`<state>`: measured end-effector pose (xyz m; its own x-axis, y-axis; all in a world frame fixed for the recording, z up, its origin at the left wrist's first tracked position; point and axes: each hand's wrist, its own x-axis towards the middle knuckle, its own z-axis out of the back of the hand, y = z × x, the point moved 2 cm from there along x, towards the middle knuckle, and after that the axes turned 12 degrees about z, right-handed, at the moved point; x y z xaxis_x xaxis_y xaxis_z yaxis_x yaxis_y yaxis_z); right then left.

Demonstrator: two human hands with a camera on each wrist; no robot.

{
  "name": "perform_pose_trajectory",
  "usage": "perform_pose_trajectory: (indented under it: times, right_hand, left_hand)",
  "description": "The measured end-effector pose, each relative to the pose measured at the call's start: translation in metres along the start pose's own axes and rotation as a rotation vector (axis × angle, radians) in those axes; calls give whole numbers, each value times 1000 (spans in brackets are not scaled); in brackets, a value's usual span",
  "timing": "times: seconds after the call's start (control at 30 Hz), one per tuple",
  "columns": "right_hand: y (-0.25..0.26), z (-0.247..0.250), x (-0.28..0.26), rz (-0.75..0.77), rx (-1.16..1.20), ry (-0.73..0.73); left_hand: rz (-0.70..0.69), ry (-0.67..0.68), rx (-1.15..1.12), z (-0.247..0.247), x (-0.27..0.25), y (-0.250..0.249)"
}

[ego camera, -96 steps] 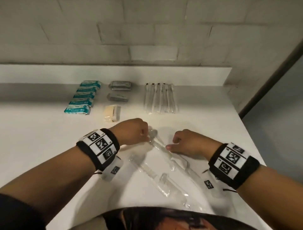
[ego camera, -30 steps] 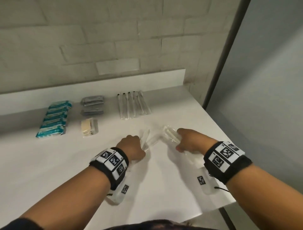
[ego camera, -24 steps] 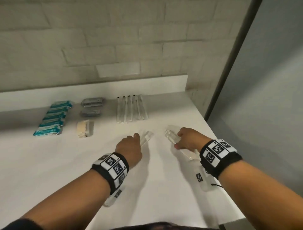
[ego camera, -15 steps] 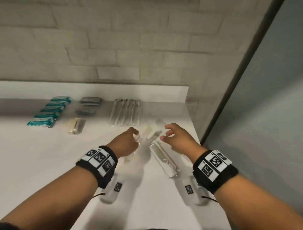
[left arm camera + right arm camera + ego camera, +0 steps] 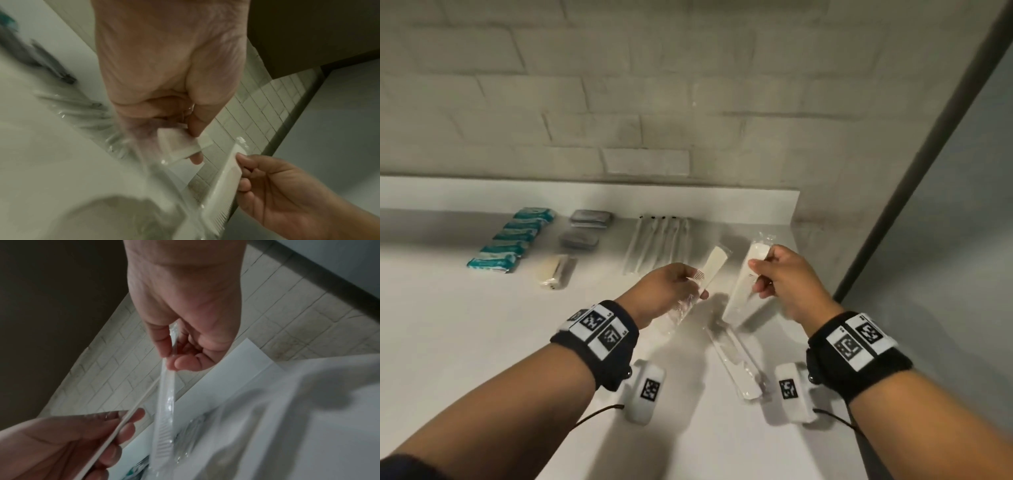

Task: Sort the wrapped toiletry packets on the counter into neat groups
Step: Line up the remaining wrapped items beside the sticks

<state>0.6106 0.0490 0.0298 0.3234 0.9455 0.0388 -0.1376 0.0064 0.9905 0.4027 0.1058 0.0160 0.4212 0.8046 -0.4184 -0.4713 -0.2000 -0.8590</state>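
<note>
Wrapped combs were mid-sort: the left hand [image 5: 666,291] pinched one comb [image 5: 711,270], the right hand [image 5: 784,284] another [image 5: 744,284], above the counter's [image 5: 465,342] right edge; next, presumably, lay both beside the rows.

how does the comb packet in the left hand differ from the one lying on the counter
The comb packet in the left hand is lifted and pinched by the left hand; the comb packet on the counter lies flat and untouched. The held one tilts up toward the wall; the other points back toward the person. Both are clear-wrapped white combs.
</note>
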Motion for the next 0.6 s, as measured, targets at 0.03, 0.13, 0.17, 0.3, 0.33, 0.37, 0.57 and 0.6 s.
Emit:
perform_pose_trajectory:
  times: [0.03,0.13,0.17,0.3,0.33,0.37,0.57,0.6]
  right_hand:
    - [1,4,2,4,7,-16]
    - [3,10,12,36,7,-77]
    - [2,13,16,54,7,-96]
    - [-2,22,24,86,-20,-143]
    - [-1,24,26,86,-35,-162]
    - [-1,24,28,87,-53,-183]
    - [-37,18,39,14,-347,-74]
    - [-45,17,36,-57,-477,52]
  left_hand:
    - [-2,-9,27,2,1,-3]
    - [-35,-8,61,7,15,-10]
    - [-53,-22,93,9,19,-14]
    - [-226,-217,440,9,40,-31]
    - [-294,-235,515,6,46,-38]
    - [-352,-236,551,2,51,-43]
    - [-313,-133,751,-4,97,-56]
    - [-265,-130,804,-1,105,-49]
